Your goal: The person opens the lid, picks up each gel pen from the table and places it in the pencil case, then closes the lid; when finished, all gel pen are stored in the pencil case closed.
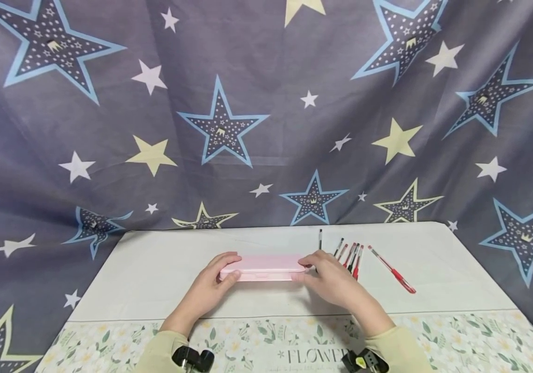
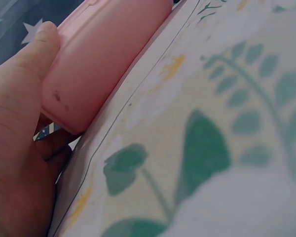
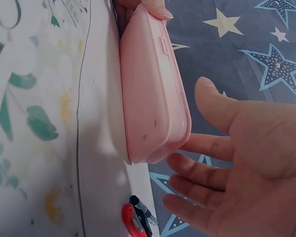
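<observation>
A pink pencil case (image 1: 266, 265) lies lengthwise on the white tabletop with its lid down and its clasp facing me. My left hand (image 1: 215, 277) grips the case's left end, thumb along the front edge and fingers behind, also seen in the left wrist view, where the case (image 2: 108, 54) shows small dark marks. At the right end is my right hand (image 1: 329, 277). In the right wrist view its thumb stands apart from the case (image 3: 150, 94), with the fingers extended near the end corner; whether the index finger touches it, I cannot tell.
Several red and black pens (image 1: 352, 259) lie just beyond my right hand. A single red pen (image 1: 393, 270) rests farther right. A floral cloth (image 1: 266, 334) covers the near table edge, and a starry curtain (image 1: 266, 129) hangs behind.
</observation>
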{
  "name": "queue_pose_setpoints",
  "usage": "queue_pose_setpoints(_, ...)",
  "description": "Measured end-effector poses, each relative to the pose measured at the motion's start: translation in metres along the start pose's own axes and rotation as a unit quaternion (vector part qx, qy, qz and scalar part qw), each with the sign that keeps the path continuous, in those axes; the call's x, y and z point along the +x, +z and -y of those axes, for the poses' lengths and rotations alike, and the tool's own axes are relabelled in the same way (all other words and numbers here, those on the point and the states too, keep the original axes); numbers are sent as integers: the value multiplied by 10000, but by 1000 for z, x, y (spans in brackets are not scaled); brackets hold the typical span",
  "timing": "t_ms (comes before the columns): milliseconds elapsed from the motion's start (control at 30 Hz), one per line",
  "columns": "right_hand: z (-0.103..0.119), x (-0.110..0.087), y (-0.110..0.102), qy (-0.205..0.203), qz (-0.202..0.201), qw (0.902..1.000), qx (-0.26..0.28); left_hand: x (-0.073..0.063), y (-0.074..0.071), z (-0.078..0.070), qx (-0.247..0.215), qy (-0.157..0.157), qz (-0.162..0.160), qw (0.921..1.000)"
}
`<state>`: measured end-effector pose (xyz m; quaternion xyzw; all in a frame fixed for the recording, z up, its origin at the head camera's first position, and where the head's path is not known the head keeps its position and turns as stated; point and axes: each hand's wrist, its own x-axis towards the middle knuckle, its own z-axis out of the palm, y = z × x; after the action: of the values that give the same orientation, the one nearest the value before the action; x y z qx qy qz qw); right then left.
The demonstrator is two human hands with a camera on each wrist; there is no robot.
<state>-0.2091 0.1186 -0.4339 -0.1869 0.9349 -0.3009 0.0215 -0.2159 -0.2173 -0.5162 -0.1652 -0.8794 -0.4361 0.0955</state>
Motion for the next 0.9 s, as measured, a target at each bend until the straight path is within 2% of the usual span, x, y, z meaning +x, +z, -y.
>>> queue_pose_setpoints(133,3,6,6,-211,-236,9995,29,1,1,3,-72,25,-22,10000)
queue_pose_setpoints(367,9,18,24,-1081,-49,9935,365,0,1,5,-241,61,7,9997)
queue_pose_setpoints(467,13,24,31,-1335,-76,9898,496,0,1,5,-262,48,9,9996)
queue_pose_setpoints(667,26,33,42,-1460,-167,9871,635,0,0,6,-317,72,-14,9995)
queue_pose_setpoints(900,32,39,47,-1418,-221,9882,534,-1,0,5,-337,-4,-14,9994)
